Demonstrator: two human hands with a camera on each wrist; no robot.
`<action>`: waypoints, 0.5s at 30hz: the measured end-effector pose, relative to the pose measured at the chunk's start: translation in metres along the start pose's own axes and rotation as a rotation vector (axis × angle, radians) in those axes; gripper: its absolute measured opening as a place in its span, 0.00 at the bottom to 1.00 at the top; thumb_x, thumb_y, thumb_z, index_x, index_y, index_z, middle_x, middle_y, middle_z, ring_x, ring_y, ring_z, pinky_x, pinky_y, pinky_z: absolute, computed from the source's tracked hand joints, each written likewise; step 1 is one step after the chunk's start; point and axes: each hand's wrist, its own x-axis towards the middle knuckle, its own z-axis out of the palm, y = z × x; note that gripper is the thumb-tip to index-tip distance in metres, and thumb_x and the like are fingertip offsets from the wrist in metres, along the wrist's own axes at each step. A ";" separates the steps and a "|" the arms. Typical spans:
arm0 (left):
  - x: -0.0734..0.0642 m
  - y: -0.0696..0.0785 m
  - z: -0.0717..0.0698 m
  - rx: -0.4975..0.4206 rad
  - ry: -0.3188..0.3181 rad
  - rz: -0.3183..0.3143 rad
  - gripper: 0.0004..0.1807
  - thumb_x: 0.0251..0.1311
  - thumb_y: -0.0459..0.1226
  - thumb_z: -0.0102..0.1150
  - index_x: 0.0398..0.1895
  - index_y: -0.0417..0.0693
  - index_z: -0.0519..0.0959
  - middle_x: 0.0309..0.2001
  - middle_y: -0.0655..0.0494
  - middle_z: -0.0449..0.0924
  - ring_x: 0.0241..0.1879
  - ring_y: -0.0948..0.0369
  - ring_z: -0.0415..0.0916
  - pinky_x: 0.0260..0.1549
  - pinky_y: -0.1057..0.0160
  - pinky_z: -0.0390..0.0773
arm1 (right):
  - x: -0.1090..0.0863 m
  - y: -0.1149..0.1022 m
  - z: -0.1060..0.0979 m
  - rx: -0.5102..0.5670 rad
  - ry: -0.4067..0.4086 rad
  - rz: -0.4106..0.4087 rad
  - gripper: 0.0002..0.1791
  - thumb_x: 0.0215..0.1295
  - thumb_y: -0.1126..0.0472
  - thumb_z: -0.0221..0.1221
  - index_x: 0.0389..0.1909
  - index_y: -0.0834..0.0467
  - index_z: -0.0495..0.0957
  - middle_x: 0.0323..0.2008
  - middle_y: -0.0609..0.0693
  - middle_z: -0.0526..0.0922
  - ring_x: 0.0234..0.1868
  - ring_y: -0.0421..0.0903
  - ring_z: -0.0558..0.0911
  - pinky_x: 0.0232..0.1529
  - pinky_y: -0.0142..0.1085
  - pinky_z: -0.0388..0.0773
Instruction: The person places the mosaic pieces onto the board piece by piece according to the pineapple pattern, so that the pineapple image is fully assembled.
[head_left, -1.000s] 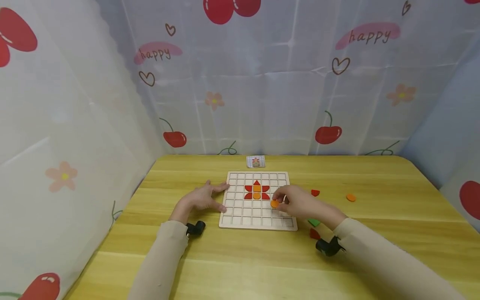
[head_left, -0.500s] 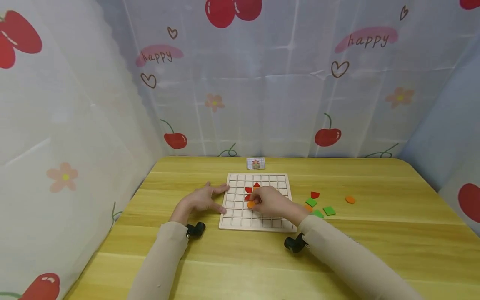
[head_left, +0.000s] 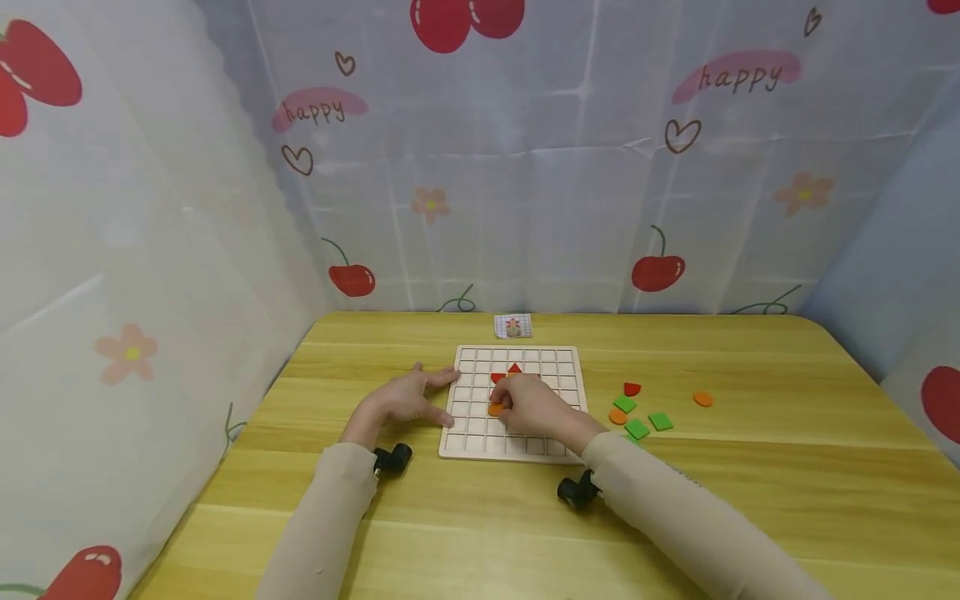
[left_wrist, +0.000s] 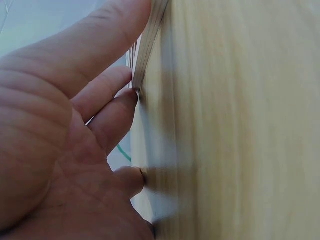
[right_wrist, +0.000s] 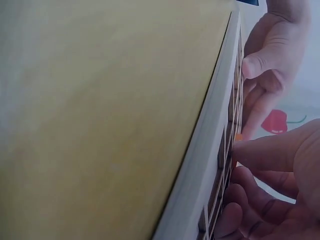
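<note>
A pale wooden grid board (head_left: 468, 446) lies on the table. My left hand (head_left: 405, 396) spreads along its left side, with thumb and index fingertip touching the edge. The left wrist view shows that hand (left_wrist: 60, 125) with its fingers fairly straight and the board edge (left_wrist: 152, 40) by the tips. Low over the board, my right hand (head_left: 536, 406) pinches an orange round piece (head_left: 496, 410) between thumb and fingers. The right wrist view catches only a sliver of orange (right_wrist: 238, 137) by the thumb. A red triangle (head_left: 514, 368) tops the pattern, which my right hand mostly hides.
Right of the board lie several green squares (head_left: 661, 422), a red half-round piece (head_left: 632, 389), an orange round piece (head_left: 618, 417) and another orange round piece (head_left: 702, 399) farther out. A small pattern card (head_left: 513, 326) lies behind the board. Printed curtains surround the table.
My right hand has moved left across the board with the orange round piece, now over the pattern's lower left. Loose pieces it covered are uncovered. My left hand has stayed put.
</note>
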 end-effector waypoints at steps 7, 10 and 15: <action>-0.001 0.000 0.000 -0.007 0.000 -0.003 0.49 0.50 0.50 0.79 0.77 0.72 0.65 0.80 0.68 0.56 0.84 0.47 0.25 0.77 0.31 0.36 | 0.000 0.000 0.001 0.013 0.006 -0.008 0.03 0.66 0.67 0.65 0.36 0.58 0.86 0.29 0.44 0.84 0.31 0.38 0.78 0.38 0.36 0.79; -0.001 0.001 0.000 -0.010 0.001 -0.009 0.48 0.51 0.50 0.79 0.77 0.72 0.66 0.81 0.66 0.56 0.84 0.46 0.26 0.77 0.31 0.37 | -0.003 0.001 -0.001 0.030 0.003 0.019 0.02 0.67 0.65 0.65 0.37 0.56 0.86 0.30 0.42 0.84 0.32 0.39 0.79 0.39 0.36 0.79; -0.001 0.001 0.000 -0.010 0.001 -0.009 0.49 0.51 0.50 0.79 0.77 0.72 0.65 0.81 0.64 0.55 0.84 0.46 0.25 0.77 0.30 0.36 | -0.011 0.011 -0.011 0.032 0.005 0.010 0.02 0.67 0.63 0.65 0.36 0.55 0.86 0.28 0.42 0.82 0.30 0.40 0.76 0.36 0.35 0.75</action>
